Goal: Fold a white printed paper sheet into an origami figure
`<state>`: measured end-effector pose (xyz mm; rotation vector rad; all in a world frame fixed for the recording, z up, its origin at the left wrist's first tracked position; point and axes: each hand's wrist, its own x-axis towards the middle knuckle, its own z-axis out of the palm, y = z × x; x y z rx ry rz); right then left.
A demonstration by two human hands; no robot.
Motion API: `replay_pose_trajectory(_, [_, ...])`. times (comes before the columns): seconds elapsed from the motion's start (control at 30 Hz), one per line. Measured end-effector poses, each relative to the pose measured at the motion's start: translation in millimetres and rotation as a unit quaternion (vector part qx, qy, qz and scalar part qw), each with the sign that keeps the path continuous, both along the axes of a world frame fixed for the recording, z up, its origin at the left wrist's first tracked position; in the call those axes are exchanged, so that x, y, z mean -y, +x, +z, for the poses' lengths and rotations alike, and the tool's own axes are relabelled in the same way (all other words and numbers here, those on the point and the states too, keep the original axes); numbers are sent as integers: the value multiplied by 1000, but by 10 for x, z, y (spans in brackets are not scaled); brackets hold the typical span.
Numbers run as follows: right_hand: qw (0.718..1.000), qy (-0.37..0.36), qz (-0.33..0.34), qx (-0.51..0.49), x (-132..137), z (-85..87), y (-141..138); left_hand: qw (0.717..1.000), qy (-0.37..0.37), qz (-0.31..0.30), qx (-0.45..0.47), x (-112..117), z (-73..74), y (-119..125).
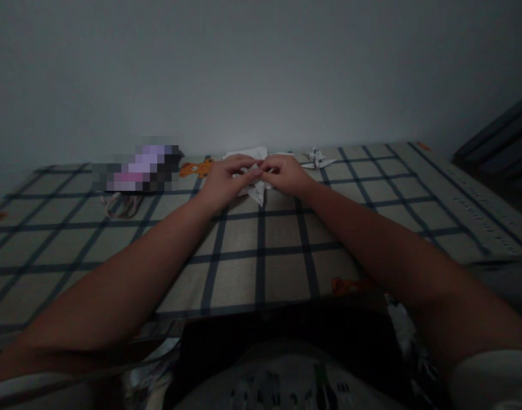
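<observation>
Between my two hands, low over the table, is a piece of folded white paper (258, 193) with dark marks, one pointed tip facing me. My left hand (227, 176) closes on its left side, thumb and fingers meeting near the middle. From the right, my right hand (289, 173) pinches the same folded paper, its fingertips touching those of the left. The hands hide most of the paper's upper part. A spiky folded paper piece (315, 158) lies just right of my right hand. Behind my hands rest flat white sheets (256, 152).
A checked tablecloth (239, 279) with bear prints covers the table. At the left back lies a blurred-out purple and dark object (147, 162), a looped cord (119, 205) in front of it. A plain wall (261, 74) rises behind. Dark slatted furniture (500, 136) stands at the right.
</observation>
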<state>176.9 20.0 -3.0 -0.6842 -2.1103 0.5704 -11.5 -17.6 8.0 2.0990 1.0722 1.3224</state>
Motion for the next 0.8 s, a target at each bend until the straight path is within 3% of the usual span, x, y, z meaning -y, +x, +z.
replay_pose_trajectory(0.3, [1000, -1, -5, 17, 25, -6, -6, 994, -60, 57, 74, 51, 29, 46])
replay_pose_trajectory(0.8, [998, 29, 36, 39, 13, 11, -20, 989, -72, 77, 107, 65, 25, 50])
